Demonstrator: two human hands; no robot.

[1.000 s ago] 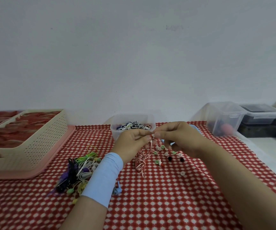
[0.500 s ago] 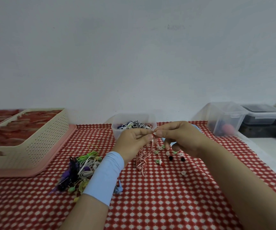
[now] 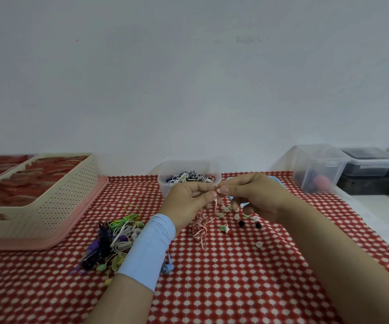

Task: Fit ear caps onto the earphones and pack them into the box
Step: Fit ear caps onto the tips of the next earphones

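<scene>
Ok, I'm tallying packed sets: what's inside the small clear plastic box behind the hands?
In the small clear plastic box: coiled earphones, black-and-white striped, white and dark blue. The left hand covers its lower front, so deeper layers are hidden.

Your right hand (image 3: 256, 195) has let its lower fingers (image 3: 235, 207) drop slightly toward the loose round rubber ear caps (image 3: 236, 217). The small white piece (image 3: 218, 190) pinched between it and your left hand (image 3: 188, 198), atop the red-and-white striped earphone cable (image 3: 200, 226), shows a little more.
</scene>
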